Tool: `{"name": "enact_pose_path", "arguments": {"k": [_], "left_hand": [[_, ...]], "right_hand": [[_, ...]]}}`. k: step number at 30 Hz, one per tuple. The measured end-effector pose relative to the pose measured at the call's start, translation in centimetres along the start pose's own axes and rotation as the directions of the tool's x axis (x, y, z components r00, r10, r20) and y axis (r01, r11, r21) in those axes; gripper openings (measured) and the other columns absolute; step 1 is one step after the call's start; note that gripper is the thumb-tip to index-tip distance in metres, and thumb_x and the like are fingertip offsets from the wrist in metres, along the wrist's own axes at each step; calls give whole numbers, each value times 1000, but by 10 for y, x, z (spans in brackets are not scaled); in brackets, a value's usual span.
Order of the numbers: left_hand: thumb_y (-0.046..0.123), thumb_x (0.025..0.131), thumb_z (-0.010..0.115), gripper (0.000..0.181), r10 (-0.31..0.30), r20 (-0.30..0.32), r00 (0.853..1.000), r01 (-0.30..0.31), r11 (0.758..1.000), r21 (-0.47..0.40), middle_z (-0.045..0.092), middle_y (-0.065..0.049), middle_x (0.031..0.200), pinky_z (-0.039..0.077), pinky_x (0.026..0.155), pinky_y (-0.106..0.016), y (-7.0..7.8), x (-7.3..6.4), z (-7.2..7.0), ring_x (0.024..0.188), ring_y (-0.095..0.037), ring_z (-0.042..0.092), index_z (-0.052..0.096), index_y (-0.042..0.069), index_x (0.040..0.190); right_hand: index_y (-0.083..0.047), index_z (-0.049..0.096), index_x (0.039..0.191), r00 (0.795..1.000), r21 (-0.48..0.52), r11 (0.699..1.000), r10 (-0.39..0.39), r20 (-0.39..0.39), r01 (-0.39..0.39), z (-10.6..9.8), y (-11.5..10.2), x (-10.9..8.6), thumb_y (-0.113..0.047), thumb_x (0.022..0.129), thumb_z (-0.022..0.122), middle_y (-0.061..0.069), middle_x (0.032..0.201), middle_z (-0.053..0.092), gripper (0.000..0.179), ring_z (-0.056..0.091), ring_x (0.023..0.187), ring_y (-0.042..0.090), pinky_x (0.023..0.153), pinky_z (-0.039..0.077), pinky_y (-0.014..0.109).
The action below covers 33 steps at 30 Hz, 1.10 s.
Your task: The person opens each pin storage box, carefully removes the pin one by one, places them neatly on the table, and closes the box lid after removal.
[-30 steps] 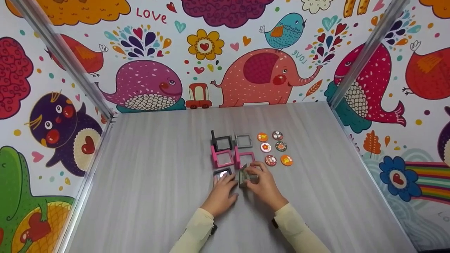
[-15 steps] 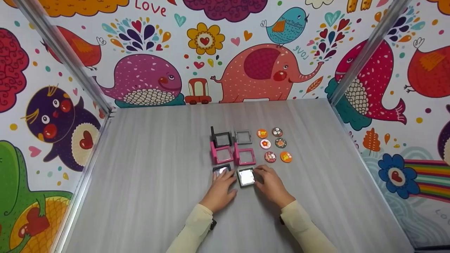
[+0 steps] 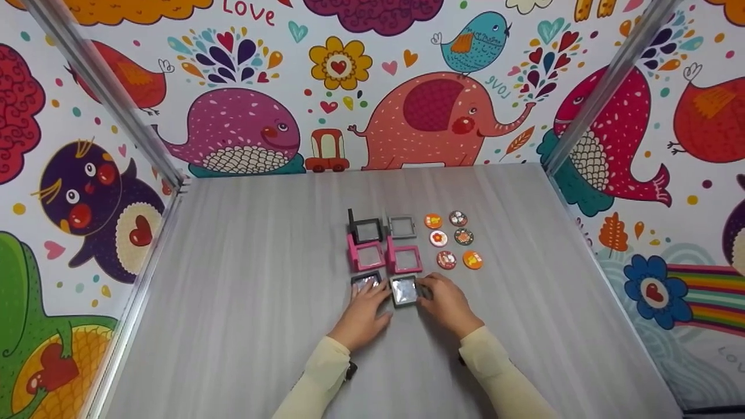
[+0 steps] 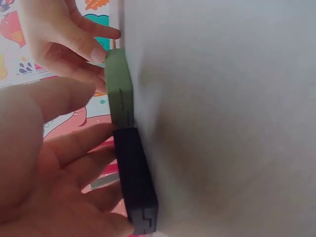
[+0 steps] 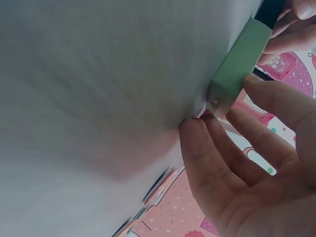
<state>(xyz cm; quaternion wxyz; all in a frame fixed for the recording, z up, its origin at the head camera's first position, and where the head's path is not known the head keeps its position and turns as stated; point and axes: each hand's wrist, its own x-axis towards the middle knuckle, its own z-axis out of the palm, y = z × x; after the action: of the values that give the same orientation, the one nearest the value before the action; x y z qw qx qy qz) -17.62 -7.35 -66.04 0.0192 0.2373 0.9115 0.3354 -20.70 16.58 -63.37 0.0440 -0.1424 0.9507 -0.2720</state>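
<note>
My left hand (image 3: 362, 317) rests its outstretched fingers on a closed black display case (image 4: 134, 180) with a shiny window. Its thumb stands away from the case in the left wrist view. Directly to the right lies a dark green display case (image 3: 404, 291), square, closed and flat, its window catching the light. My right hand (image 3: 447, 305) holds this green case by its right end, thumb at the near corner and index finger at the far one. In the left wrist view the two cases stand end to end, near sides almost in line.
Behind the hands stand two pink open cases (image 3: 405, 259), a black open case (image 3: 366, 231) and a grey open case (image 3: 401, 226), lids upright. Several round badges (image 3: 446, 259) lie to their right. Patterned walls (image 3: 337, 116) close off the grey table (image 3: 262, 262).
The green case, earlier tilted up in my right hand, came down flat beside the black one and then slid slightly left. My left hand stayed on the black case.
</note>
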Motion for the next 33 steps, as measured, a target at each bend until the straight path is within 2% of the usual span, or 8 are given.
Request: {"name": "enact_pose_path", "arguments": {"k": [3, 5, 8, 10, 12, 17, 22, 33], "left_hand": [[13, 102, 75, 41, -21, -75, 997, 24, 999, 28, 55, -20, 158, 30, 123, -65, 8, 2, -12, 149, -45, 45, 69, -3, 139], [9, 100, 76, 36, -28, -199, 980, 37, 998, 42, 62, -19, 150, 41, 120, -56, 7, 5, -20, 143, -39, 54, 72, -2, 134], [2, 97, 78, 32, -43, -412, 910, 67, 997, 45, 68, -15, 136, 55, 107, -46, 2, 14, -35, 127, -33, 64, 74, 1, 129], [0, 95, 79, 35, -62, -497, 866, 95, 995, 41, 67, -14, 131, 57, 102, -45, -5, 21, -46, 122, -33, 64, 74, 1, 129], [1, 95, 80, 38, -86, -517, 852, 133, 990, 54, 64, -15, 132, 57, 102, -46, -14, 28, -54, 124, -35, 61, 73, 0, 132], [8, 98, 79, 41, -118, -443, 889, 184, 977, 109, 60, -21, 140, 51, 110, -52, -31, 35, -60, 132, -41, 55, 70, -4, 137], [11, 100, 79, 40, -115, -417, 902, 198, 967, 162, 62, -20, 142, 49, 112, -51, -31, 39, -61, 132, -39, 56, 70, -3, 136], [12, 101, 77, 35, -28, -341, 940, 114, 965, 235, 64, -14, 148, 50, 112, -48, -27, 57, -58, 132, -35, 60, 74, -1, 134]], "right_hand": [[0, 78, 126, 1000, -10, 1000, 12, 0, -12, -1, 1, 2, -9, 89, 91, 11, 112, 73, 40, 70, 101, 29, 92, 59, 52], [-1, 78, 127, 1000, -8, 1000, 16, 5, -16, -1, 0, 2, -9, 89, 91, 10, 113, 74, 41, 70, 103, 29, 94, 59, 52], [-3, 78, 128, 1000, 0, 1000, 21, -3, -21, -1, 0, 3, -10, 89, 91, 9, 114, 74, 41, 70, 105, 29, 96, 58, 52], [-3, 79, 127, 1000, 3, 1000, 11, -18, -11, -1, 1, 3, -9, 89, 91, 10, 114, 74, 40, 71, 105, 29, 96, 58, 53], [-2, 79, 126, 1000, 4, 1000, 1, -30, -1, 0, 2, 3, -8, 88, 91, 10, 113, 74, 40, 71, 104, 29, 95, 58, 53], [-3, 79, 125, 1000, 9, 1000, -4, -25, 4, 1, 3, 0, -8, 89, 90, 9, 112, 74, 38, 70, 103, 28, 94, 58, 53], [-5, 79, 127, 1000, 15, 1000, 5, -3, -5, 1, 3, -1, -10, 90, 90, 8, 114, 74, 38, 70, 105, 27, 96, 58, 52], [-4, 78, 126, 1000, 11, 1000, -12, -12, 12, 1, 7, -2, -10, 90, 90, 7, 111, 73, 38, 70, 101, 27, 94, 58, 52]]}}
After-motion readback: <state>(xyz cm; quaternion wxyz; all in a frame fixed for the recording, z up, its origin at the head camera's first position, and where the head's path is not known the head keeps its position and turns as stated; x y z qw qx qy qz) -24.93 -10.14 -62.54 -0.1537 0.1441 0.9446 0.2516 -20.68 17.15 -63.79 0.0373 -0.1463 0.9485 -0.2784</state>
